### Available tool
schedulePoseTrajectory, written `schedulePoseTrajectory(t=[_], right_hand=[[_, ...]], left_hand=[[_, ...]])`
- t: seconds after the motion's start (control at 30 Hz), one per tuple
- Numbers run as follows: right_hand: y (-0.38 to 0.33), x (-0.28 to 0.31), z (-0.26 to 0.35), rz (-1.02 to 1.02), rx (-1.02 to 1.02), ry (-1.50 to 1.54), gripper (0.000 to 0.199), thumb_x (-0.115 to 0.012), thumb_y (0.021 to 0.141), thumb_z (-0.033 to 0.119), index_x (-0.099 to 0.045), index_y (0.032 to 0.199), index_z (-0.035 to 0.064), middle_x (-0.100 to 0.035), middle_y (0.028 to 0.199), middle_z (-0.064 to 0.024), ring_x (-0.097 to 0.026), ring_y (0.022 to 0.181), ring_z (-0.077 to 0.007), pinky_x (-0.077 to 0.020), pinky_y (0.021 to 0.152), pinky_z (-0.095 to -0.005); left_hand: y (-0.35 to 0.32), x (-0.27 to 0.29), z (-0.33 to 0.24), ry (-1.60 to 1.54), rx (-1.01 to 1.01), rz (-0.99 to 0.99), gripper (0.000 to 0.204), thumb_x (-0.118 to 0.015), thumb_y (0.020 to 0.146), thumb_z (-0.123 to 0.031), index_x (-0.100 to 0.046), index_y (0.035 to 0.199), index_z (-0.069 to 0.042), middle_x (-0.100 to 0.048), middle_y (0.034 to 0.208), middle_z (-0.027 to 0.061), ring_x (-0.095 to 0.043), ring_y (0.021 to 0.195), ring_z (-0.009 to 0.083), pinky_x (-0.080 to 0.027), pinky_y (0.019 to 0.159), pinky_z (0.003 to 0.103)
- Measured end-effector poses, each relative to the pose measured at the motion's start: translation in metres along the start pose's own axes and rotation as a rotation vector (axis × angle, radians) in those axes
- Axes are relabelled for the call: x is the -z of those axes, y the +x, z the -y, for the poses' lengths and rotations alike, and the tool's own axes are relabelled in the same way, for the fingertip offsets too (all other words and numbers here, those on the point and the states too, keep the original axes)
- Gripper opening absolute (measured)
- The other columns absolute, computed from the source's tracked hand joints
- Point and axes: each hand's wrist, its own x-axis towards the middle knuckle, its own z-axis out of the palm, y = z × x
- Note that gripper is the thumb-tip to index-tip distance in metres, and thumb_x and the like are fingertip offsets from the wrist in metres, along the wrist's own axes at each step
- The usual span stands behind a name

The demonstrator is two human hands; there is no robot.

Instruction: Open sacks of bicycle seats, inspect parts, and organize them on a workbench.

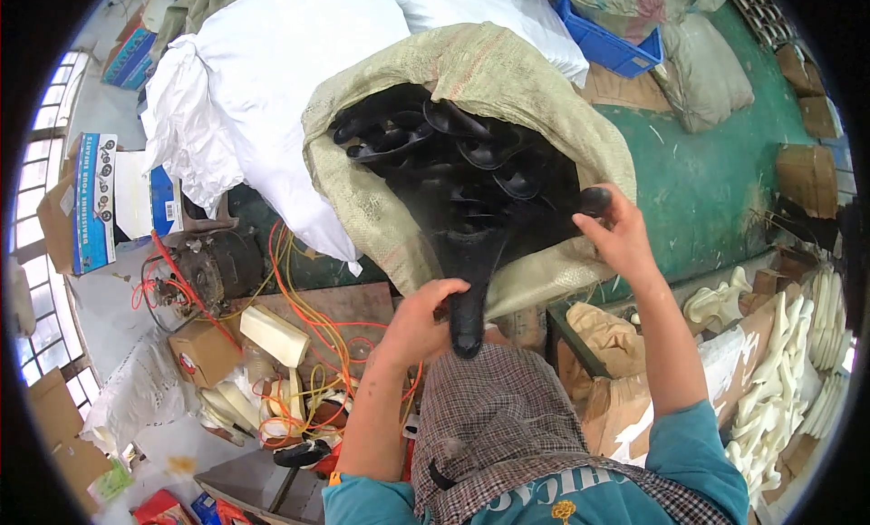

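Observation:
A black plastic bicycle saddle base (475, 253) points its narrow nose down toward my lap. My left hand (419, 321) grips it near the nose. My right hand (616, 230) holds its wide rear end at the edge of an open woven sack (507, 81). The sack lies tilted in front of me and is filled with several more black saddle bases (435, 140). A checked apron (494, 416) covers my lap under the saddle.
White bulging sacks (272, 81) lie behind and left of the woven sack. A motor with orange cables (213, 271) and small cardboard boxes (204, 353) crowd the left. White foam saddle pads (797, 362) are stacked at right. A blue crate (607, 44) sits on the green floor (707, 180).

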Motion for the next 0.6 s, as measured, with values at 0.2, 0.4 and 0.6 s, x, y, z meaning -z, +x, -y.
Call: schedulePoseTrajectory(t=[0.2,0.4,0.6], right_hand=[[-0.009,-0.065,0.047,0.156,0.461,-0.233,0.029,-0.065,0.075,0.006,-0.052,0.101,0.0007,-0.058,0.09,-0.0134,-0.059,0.08,-0.026,-0.0462,0.071,-0.0312],[0.015,-0.116,0.07,0.261,0.447,0.056,0.027,-0.061,0.08,0.013,-0.049,0.1,0.0005,-0.056,0.087,-0.0125,-0.057,0.078,-0.023,-0.0455,0.069,-0.0312],[0.068,-0.121,0.027,0.404,0.17,0.272,0.033,-0.05,0.089,0.03,-0.056,0.107,0.0024,-0.059,0.089,-0.0094,-0.054,0.09,-0.0176,-0.0417,0.082,-0.0312]], left_hand=[[-0.015,0.028,-0.045,0.855,-0.232,-0.193,0.042,-0.073,0.057,-0.007,-0.06,0.096,-0.01,-0.054,0.093,0.0077,-0.049,0.091,0.032,-0.038,0.082,0.04],[0.016,0.027,-0.039,-0.116,-0.201,-0.244,0.044,-0.069,0.07,-0.009,-0.054,0.111,-0.003,-0.053,0.115,0.0098,-0.046,0.111,0.0238,-0.034,0.097,0.036],[0.049,0.036,-0.004,-0.615,-0.14,-0.425,0.039,-0.059,0.075,-0.001,-0.05,0.113,0.003,-0.057,0.105,0.0071,-0.053,0.098,0.0173,-0.041,0.087,0.032]])
